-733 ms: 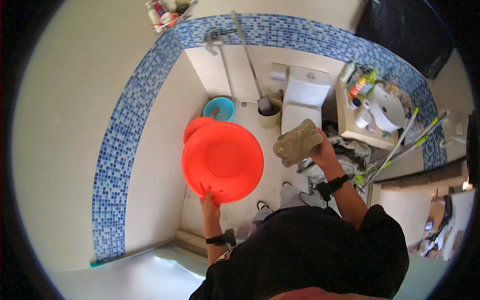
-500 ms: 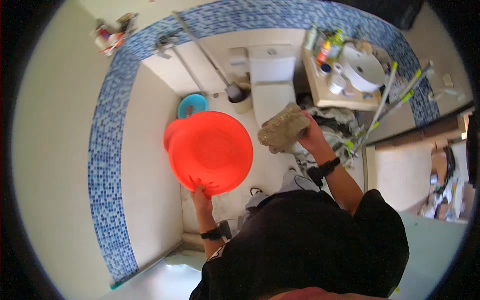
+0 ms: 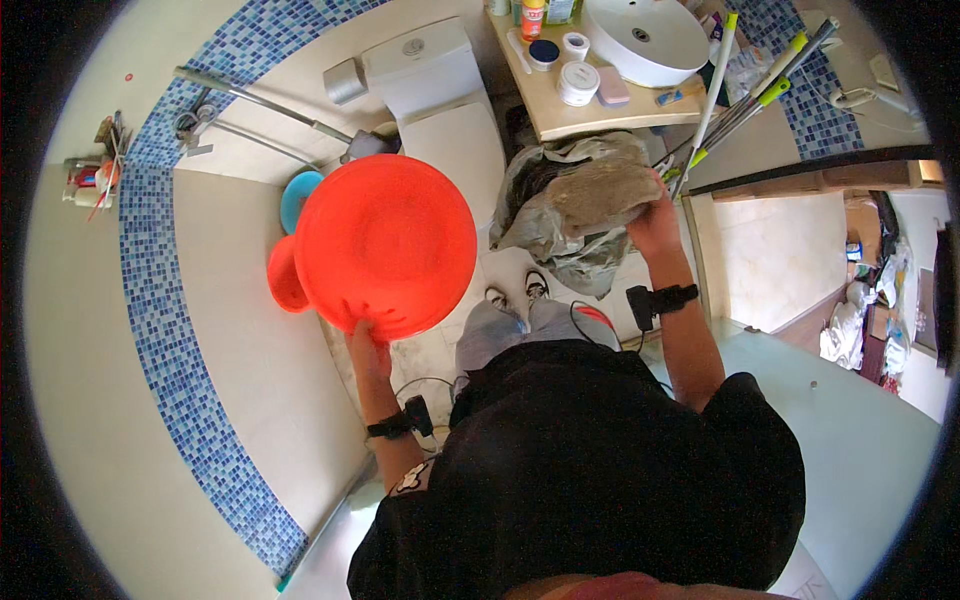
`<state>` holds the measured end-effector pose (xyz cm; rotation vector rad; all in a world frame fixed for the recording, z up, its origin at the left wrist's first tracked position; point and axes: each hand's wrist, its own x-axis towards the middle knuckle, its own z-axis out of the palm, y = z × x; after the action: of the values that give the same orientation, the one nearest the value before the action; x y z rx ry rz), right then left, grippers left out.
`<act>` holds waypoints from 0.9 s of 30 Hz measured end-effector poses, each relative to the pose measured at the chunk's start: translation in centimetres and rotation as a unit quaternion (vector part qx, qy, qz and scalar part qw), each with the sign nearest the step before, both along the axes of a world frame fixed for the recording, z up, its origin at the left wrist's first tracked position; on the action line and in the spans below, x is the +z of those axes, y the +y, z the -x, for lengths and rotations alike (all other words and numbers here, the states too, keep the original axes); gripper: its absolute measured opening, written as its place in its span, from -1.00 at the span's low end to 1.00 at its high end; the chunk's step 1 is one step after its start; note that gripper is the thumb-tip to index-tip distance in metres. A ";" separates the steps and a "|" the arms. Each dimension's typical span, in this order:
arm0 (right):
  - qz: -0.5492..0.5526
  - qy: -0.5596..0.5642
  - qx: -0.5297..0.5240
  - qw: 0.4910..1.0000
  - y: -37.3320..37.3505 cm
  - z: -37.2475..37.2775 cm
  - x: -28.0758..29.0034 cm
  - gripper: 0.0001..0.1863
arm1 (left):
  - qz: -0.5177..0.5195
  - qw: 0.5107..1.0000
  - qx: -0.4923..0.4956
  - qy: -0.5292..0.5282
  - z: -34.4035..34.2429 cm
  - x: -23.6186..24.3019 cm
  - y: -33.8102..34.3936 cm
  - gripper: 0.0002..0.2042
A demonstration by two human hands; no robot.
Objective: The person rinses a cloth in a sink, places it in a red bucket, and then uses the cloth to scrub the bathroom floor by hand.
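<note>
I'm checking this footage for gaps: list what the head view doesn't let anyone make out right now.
All in the head view:
- Left hand: most of its fingers, hidden by the large red basin.
- Right hand: exact finger placement on the brown item, lost to blur.
- Blue basin: its right part, covered by the large red basin.
- White sink and orange bottle: tops cut off by the upper edge.
</note>
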<state>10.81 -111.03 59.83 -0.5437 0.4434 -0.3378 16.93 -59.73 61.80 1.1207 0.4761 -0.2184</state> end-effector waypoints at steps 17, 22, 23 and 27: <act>0.167 0.072 -0.170 0.969 -6.9 3.2 8.7 -0.52 | 0.075 0.986 -0.150 0.025 -14.7 -6.9 -5.5 -0.20; 0.174 0.036 -0.172 0.969 -7.6 2.0 9.7 -0.54 | 0.029 0.985 -0.162 0.054 -16.0 -5.7 -6.1 -0.21; 0.173 0.023 -0.153 0.973 -7.7 1.7 9.8 -0.54 | 0.024 0.986 -0.158 0.057 -16.1 -5.5 -6.2 -0.21; 0.180 0.048 -0.193 0.963 -8.8 0.7 10.0 -0.55 | 0.026 0.989 -0.137 0.049 -16.1 -4.8 -6.4 -0.21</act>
<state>10.10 -119.85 69.85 -0.8324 0.5867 -0.7783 33.07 -66.15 56.96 1.1269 0.4002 -0.5241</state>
